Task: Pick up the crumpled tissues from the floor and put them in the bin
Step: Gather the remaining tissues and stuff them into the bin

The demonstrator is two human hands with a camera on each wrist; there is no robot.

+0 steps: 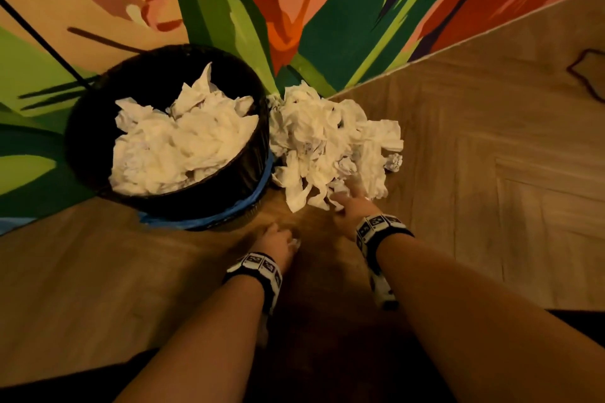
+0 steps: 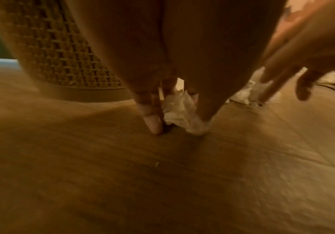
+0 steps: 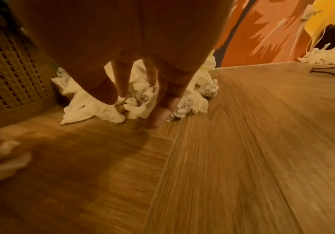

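A dark woven bin (image 1: 98, 114) with a black liner stands against the painted wall, heaped with white tissues (image 1: 183, 144). Right of it a pile of crumpled tissues (image 1: 327, 137) lies on the wooden floor. My left hand (image 1: 288, 239) is down at the floor in front of the bin and pinches a small crumpled tissue (image 2: 180, 109) between its fingertips (image 2: 152, 125). My right hand (image 1: 343, 203) reaches into the near edge of the pile (image 3: 142, 95), its fingers (image 3: 160, 117) spread and fairly straight, touching the tissues without closing on one.
The colourful mural wall (image 1: 327, 10) meets the floor just behind the bin and pile. A thin black rod (image 1: 42, 39) leans at the left. Further tissues (image 3: 326, 55) and a dark cord (image 3: 330, 71) lie along the wall to the right.
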